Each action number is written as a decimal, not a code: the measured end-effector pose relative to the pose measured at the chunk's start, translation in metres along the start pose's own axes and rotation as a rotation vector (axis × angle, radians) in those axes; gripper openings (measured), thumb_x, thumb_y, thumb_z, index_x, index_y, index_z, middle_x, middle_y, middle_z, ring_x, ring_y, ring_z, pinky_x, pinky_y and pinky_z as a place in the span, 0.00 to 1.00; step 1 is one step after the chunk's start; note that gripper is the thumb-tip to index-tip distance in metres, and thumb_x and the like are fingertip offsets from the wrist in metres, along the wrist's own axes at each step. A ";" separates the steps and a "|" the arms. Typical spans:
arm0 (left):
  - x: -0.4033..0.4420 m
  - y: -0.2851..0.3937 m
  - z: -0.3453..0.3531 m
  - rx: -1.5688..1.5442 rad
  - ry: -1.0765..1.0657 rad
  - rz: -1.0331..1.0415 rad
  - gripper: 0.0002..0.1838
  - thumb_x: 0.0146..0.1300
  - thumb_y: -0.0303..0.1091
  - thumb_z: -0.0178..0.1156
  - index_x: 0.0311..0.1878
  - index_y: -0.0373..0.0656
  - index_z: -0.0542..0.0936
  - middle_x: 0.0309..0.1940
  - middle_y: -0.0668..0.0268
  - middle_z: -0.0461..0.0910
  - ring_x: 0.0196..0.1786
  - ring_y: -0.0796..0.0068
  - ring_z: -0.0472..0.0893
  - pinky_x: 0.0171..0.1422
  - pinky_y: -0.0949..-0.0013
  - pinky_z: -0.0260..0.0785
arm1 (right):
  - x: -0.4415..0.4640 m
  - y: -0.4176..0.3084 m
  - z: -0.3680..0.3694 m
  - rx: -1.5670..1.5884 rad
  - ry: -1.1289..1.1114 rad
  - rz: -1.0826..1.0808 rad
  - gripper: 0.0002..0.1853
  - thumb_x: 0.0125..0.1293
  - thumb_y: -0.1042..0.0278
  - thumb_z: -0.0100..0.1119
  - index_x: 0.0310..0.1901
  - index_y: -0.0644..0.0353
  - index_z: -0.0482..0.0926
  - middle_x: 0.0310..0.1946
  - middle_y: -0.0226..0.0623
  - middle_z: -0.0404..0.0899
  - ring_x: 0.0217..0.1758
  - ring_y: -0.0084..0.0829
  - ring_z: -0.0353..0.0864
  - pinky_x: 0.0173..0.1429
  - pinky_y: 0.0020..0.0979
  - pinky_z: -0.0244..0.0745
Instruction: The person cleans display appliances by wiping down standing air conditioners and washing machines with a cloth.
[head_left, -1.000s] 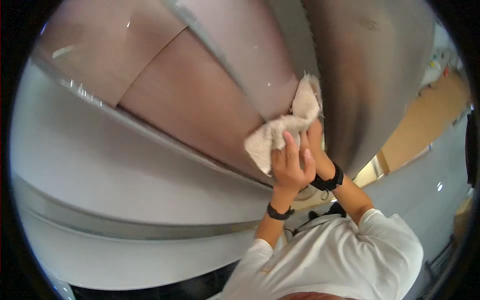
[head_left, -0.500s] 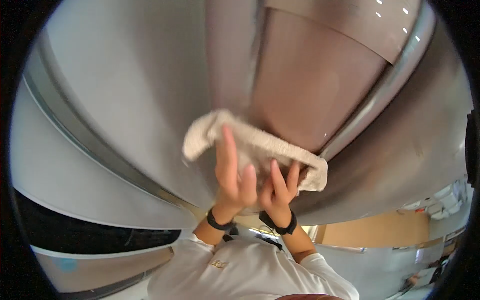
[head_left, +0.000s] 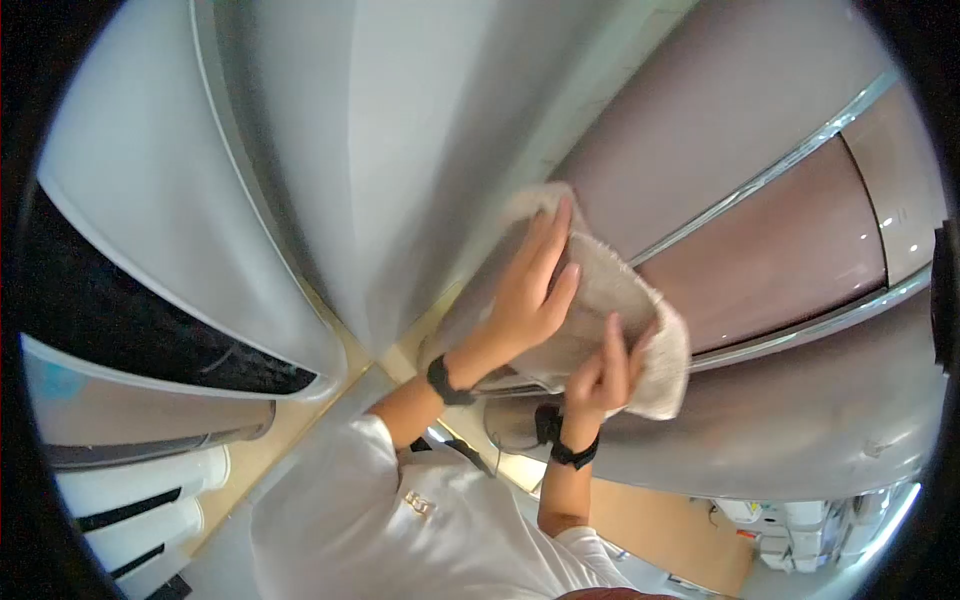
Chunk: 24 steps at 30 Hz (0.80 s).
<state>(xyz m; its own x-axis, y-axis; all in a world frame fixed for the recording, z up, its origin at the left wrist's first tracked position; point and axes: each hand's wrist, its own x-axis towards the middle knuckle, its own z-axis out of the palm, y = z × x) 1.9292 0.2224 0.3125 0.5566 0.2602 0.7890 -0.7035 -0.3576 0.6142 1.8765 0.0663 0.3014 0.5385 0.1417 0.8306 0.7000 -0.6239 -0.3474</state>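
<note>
A beige cloth (head_left: 610, 285) is spread over the curved, brownish metallic surface (head_left: 755, 255) near the middle of the view. My left hand (head_left: 530, 285) lies on the cloth's left part, fingers stretched upward and thumb apart. Lower and to the right, my right hand (head_left: 604, 378) touches the cloth near its bottom right corner; its fingers are partly bent and I cannot make out how firmly they hold the fabric. Black bands circle both wrists.
A bright metal trim strip (head_left: 800, 330) crosses the brownish surface at the right. Tall grey-white curved panels (head_left: 390, 120) rise at the left. White units with black slots (head_left: 150, 495) stand at the lower left, and a brown board (head_left: 670, 530) at the lower right.
The view has swung, so the brownish surface now lies to the right and grey panels fill the left. My left hand and the cloth's left end have moved up relative to my right hand.
</note>
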 end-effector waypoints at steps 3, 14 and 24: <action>0.013 0.014 0.010 -0.089 0.071 -0.089 0.35 0.78 0.38 0.50 0.81 0.30 0.57 0.82 0.43 0.56 0.83 0.40 0.56 0.86 0.50 0.47 | 0.049 -0.034 0.011 0.054 0.124 -0.103 0.25 0.63 0.86 0.46 0.59 0.70 0.85 0.73 0.68 0.68 0.79 0.61 0.66 0.79 0.45 0.63; -0.105 -0.004 0.008 -0.020 0.071 -0.207 0.25 0.73 0.42 0.61 0.67 0.37 0.76 0.67 0.49 0.76 0.64 0.47 0.79 0.67 0.56 0.73 | -0.044 0.007 0.049 0.162 -0.197 -0.038 0.23 0.71 0.73 0.48 0.65 0.68 0.81 0.72 0.50 0.75 0.78 0.48 0.69 0.81 0.46 0.59; -0.195 0.020 -0.042 -0.305 0.321 -0.538 0.08 0.76 0.29 0.56 0.44 0.34 0.81 0.35 0.60 0.84 0.39 0.79 0.78 0.44 0.67 0.73 | -0.111 -0.015 0.061 0.691 -0.337 0.161 0.17 0.76 0.70 0.50 0.51 0.73 0.85 0.57 0.48 0.85 0.57 0.40 0.84 0.65 0.41 0.77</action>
<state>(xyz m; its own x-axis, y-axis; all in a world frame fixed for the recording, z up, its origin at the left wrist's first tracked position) 1.7882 0.2025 0.1717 0.7375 0.5998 0.3103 -0.4854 0.1513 0.8611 1.8348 0.1067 0.1880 0.6939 0.3845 0.6088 0.6750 -0.0529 -0.7360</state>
